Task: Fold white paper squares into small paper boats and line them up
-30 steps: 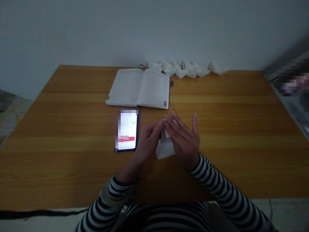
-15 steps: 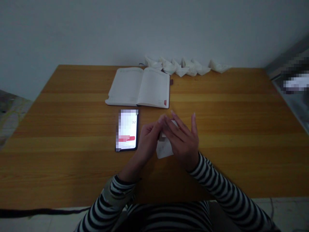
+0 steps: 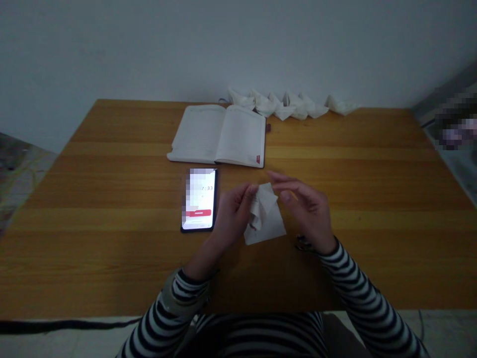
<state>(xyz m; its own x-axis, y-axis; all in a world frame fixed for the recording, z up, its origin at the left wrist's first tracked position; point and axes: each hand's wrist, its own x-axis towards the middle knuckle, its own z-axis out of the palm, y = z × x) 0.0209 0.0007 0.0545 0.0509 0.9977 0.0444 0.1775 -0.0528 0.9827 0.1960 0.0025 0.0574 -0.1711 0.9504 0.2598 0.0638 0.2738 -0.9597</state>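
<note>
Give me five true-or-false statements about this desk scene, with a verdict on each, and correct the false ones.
1. The left hand pinches a folded white paper near its top. True.
2. The right hand grips the paper's bottom edge. False: it is raised near the paper's top, away from the bottom edge.
3. The phone lies to the left of the hands with its screen lit. True.
4. The notebook is closed. False: it lies open, beyond the phone.
5. A row of folded paper pieces sits along the far edge of the wooden table. True.
</note>
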